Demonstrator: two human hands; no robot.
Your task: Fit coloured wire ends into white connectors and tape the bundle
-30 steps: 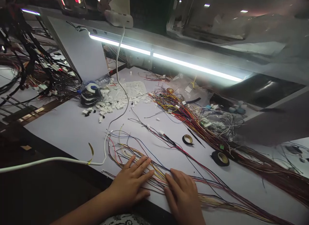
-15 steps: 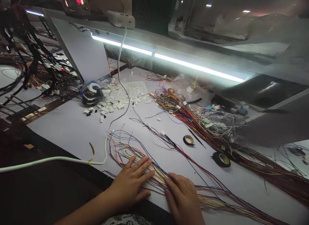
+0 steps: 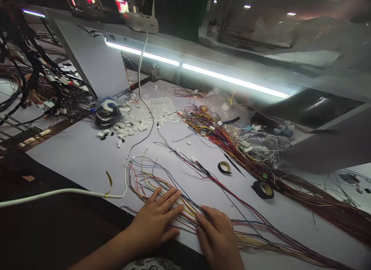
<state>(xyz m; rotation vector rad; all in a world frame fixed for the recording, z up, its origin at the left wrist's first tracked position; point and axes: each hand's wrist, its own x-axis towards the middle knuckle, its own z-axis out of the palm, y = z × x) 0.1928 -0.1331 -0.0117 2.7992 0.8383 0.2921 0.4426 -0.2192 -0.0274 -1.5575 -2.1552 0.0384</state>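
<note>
A loose fan of thin coloured wires (image 3: 166, 173) lies on the white tabletop, several with small metal terminals at their ends. My left hand (image 3: 159, 214) rests palm down across it, fingers stretched out and open. To its right, my right hand (image 3: 217, 233) lies over the same wires, fingers extended and a little bent, thumb apart; its underside is hidden. The wires run on beneath it to the lower right. Beyond both hands is a red and black wire harness (image 3: 220, 181) with a white connector (image 3: 194, 159).
A white cable (image 3: 126, 177) crosses the table on the left. White connectors (image 3: 130, 129) lie scattered behind. Two black tape rolls (image 3: 224, 167) and a thick wire bundle (image 3: 232, 140) are on the right. A light tube (image 3: 232, 79) spans the back.
The view has shifted slightly, so the table's things appear a little further left. Both hands stay in nearly the same place on the wires.
</note>
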